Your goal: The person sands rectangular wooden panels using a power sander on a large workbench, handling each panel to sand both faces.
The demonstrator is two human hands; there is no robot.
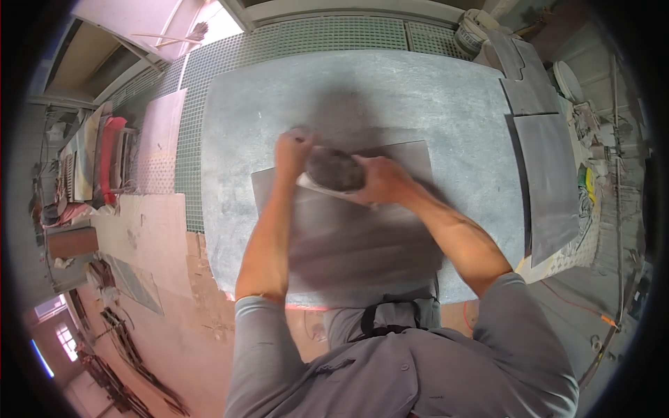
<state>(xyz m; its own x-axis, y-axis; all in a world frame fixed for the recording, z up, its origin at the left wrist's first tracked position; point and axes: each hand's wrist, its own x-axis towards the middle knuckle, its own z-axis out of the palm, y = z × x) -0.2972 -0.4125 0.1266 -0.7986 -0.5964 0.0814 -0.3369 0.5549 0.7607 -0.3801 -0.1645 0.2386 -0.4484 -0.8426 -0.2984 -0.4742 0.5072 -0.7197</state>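
In the head view, the person's right hand (383,182) had its grip clamped on the near right side of a dark oval block (336,171) with a pale lower edge, its thumb at the rim. The left hand (294,152) was curled just beside the block's far left side; blur made it impossible to tell whether that grip was closed on anything. The block was above the upper part of a dark grey sheet (366,233), itself blurred and lying on a pale grey-blue counter (460,104). Along the counter's right side lay more dark flat panels (550,184). Beyond its far edge ran green grating (334,33), with a whitish bucket (471,33) at the upper right, its side bearing printed marks too small to read. A red cloth (110,150) hung among stacked boards at the left.
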